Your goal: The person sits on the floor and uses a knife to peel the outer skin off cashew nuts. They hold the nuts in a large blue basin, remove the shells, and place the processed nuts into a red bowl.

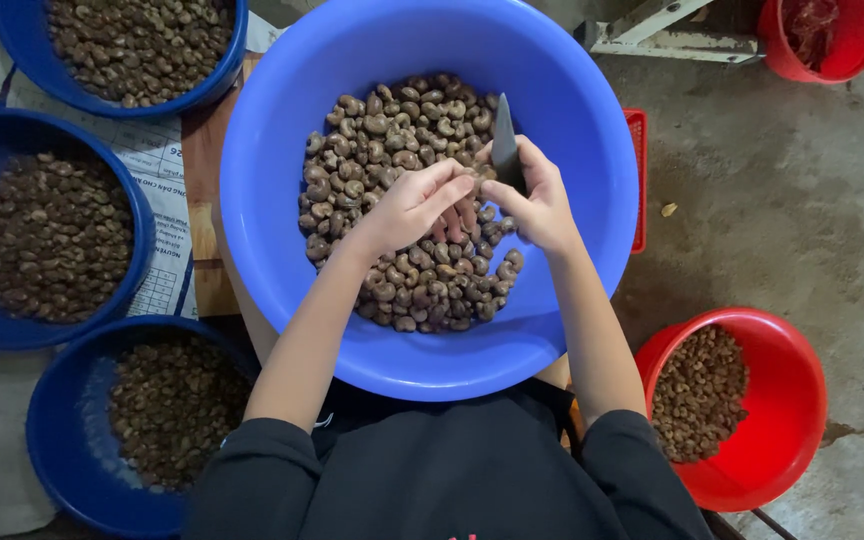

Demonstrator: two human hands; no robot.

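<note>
Three dark blue basins (12, 140) of brown nuts down the left edge of the frame, over printed paper (157, 160). Centre: large light blue basin (272, 120), heap of cashew nuts (372, 150) in its bottom. Left hand (407, 205) above the heap, fingertips pinched on a single nut (479, 174) at mid-frame. Right hand (537, 205) just beside, touching it, closed around a short dark blade (505, 150) pointing up. Lower right: red basin (787, 400) of nuts on concrete floor (802, 200). Upper right corner: another red tub (852, 45).
</note>
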